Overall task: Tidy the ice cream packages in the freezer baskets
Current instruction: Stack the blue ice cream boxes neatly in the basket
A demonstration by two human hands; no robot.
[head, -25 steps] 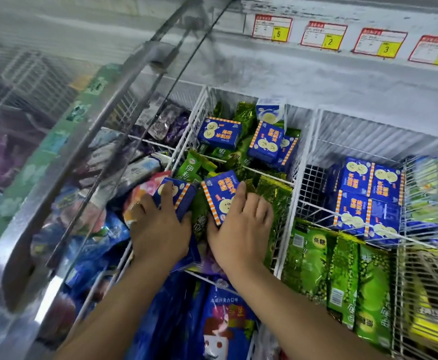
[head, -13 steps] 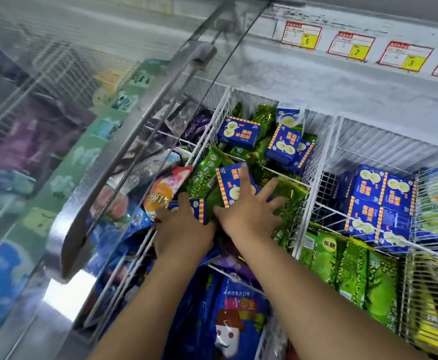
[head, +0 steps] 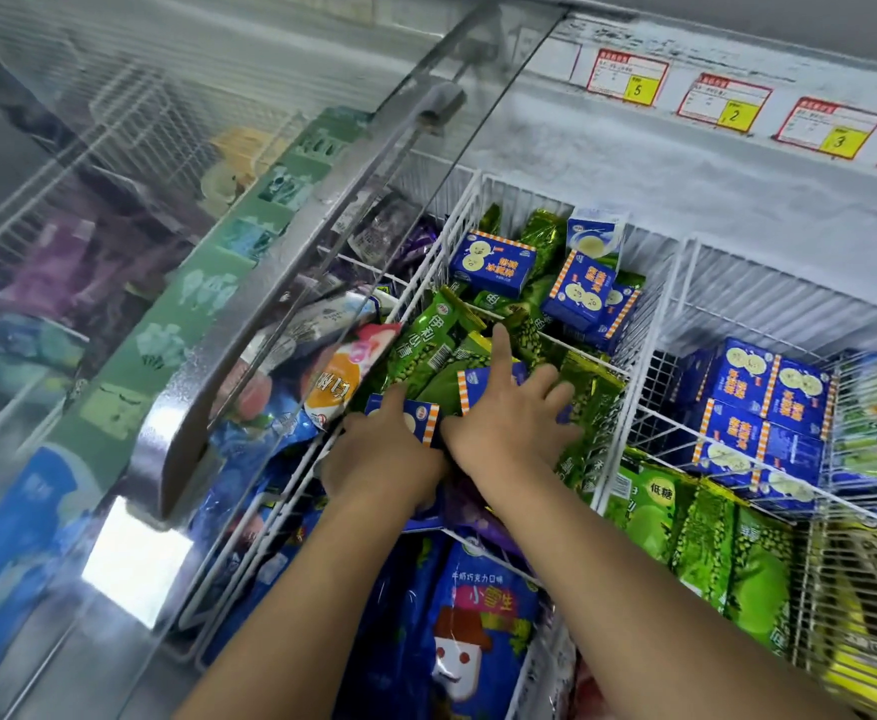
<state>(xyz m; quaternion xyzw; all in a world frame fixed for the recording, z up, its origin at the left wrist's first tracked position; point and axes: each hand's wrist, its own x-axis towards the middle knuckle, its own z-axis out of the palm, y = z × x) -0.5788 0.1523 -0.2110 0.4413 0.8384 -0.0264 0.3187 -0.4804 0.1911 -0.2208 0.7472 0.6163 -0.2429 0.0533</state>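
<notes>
- My left hand [head: 384,457] is grasping a small blue ice cream box [head: 418,415], with the fingers curling over its near end.
- My right hand [head: 509,426] is lying released. Its fingers are spreading flat over a second blue box [head: 478,387], and the index finger is pointing toward 12 o'clock.
- Both boxes are lying just beside each other on green pea ice cream wrappers [head: 434,345] in the middle wire basket [head: 639,314].
- At 12 o'clock from my hands, more blue boxes [head: 493,262] are sitting at that basket's far end.
- At 3 o'clock, the neighbouring basket [head: 789,304] is holding stacked blue boxes [head: 769,402].
- At 9 o'clock, the glass lid [head: 114,200] is covering other packages.
</notes>
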